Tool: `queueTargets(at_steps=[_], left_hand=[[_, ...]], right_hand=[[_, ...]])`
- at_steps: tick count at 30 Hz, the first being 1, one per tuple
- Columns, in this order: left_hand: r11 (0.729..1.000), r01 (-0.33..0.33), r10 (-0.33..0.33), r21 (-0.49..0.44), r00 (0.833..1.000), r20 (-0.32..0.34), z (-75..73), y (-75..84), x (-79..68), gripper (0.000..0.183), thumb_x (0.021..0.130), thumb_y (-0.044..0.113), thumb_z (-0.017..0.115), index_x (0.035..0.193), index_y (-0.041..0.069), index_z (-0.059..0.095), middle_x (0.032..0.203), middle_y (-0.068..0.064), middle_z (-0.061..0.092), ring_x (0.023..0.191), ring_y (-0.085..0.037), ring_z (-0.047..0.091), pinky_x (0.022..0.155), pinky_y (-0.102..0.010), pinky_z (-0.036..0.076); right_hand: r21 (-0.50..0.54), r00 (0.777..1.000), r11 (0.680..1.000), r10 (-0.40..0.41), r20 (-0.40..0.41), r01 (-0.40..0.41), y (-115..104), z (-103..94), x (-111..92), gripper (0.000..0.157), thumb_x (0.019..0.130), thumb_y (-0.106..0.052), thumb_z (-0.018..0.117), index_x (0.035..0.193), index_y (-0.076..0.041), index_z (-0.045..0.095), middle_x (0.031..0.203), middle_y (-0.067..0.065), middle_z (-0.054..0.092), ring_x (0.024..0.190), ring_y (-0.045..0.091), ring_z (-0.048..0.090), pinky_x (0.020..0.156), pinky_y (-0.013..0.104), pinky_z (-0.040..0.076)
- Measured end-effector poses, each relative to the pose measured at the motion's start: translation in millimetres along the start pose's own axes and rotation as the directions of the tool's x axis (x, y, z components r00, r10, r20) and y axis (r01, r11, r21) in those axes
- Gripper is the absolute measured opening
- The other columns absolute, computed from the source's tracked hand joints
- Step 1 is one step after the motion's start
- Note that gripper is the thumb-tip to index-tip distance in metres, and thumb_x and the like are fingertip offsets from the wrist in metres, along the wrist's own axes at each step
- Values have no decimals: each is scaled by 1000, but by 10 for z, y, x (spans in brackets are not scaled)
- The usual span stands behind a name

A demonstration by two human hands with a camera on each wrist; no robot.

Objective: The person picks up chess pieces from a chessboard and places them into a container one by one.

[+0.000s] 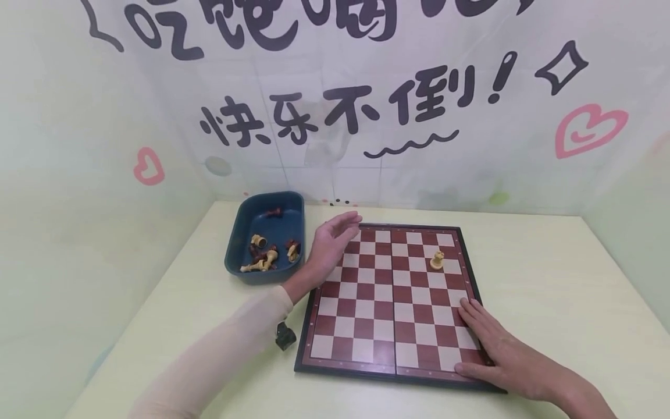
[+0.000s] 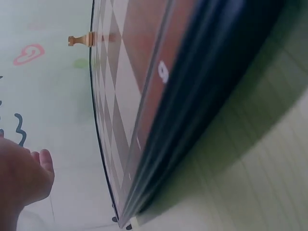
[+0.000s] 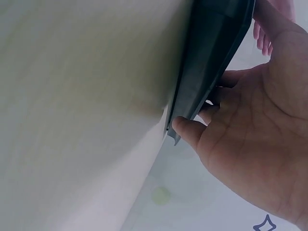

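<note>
A chessboard (image 1: pixel 384 302) with red-brown and white squares lies flat on the table. One pale chess piece (image 1: pixel 437 261), which looks like a rook, stands upright near its far right corner; the left wrist view shows this piece (image 2: pixel 81 39) from the side. My left hand (image 1: pixel 335 235) is above the board's far left edge, fingers loosely bent, with nothing visible in it. Over the near right edge rests my right hand (image 1: pixel 505 349), fingers spread on the border. In the right wrist view, a finger of the right hand (image 3: pixel 260 115) touches the board's dark side.
Left of the board stands a blue bin (image 1: pixel 232 256) holding several pale and dark red chess pieces (image 1: pixel 269 259). A printed white sheet (image 1: pixel 335 157) with dark lettering hangs behind the table (image 1: pixel 555 279). A small black clip-like object (image 1: pixel 285 336) is beside the left sleeve.
</note>
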State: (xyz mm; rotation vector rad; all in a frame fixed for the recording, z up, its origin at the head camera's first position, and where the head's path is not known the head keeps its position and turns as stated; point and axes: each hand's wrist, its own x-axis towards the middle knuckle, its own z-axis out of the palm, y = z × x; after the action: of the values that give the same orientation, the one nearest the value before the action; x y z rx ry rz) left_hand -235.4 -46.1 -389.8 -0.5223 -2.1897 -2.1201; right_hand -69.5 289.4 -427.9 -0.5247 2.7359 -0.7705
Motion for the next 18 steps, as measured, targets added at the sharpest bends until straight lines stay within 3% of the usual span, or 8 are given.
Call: queueTargets(at_steps=[5,10,12,16,18], left_hand=[[1000,13,-13,17,1000,-11,119,-17,7,37,102,9,61,138,-2,59,132,-18,64,123,-23,59,103,-35,48],[999,8,-7,37,1000,-21,219,-42,34,36,102,12,62,136,0,61,130,-15,66,121,-21,62,97,-30,50],[999,4,-3,35,1000,-5,254,-58,40,35,103,11,61,136,0,61,130,-16,66,121,-26,62,95,-30,50],[1000,-12,11,29,999,37,330,-59,40,35,103,10,60,136,-2,60,131,-16,65,122,-30,61,99,-30,49],[1000,-15,14,22,998,53,374,-46,40,36,103,10,59,137,-2,59,131,-15,65,122,-26,60,102,-30,48]], right_hand=[[5,1000,1000,-13,-12,13,10,14,-18,100,92,-66,62,164,-15,15,169,6,10,153,21,6,106,8,12],[-14,1000,1000,-16,-22,16,12,16,-8,100,92,-67,61,164,-16,16,169,4,11,153,22,8,108,12,16],[-28,999,999,-26,-27,25,11,9,-9,99,92,-66,62,164,-15,16,169,6,12,153,23,10,111,18,22],[-43,999,999,-34,-22,33,10,-1,-8,99,92,-65,62,164,-13,17,168,8,13,152,26,11,114,36,34],[-43,999,999,-27,-21,26,9,-1,-11,99,92,-65,62,164,-14,17,169,7,13,152,25,10,114,34,32]])
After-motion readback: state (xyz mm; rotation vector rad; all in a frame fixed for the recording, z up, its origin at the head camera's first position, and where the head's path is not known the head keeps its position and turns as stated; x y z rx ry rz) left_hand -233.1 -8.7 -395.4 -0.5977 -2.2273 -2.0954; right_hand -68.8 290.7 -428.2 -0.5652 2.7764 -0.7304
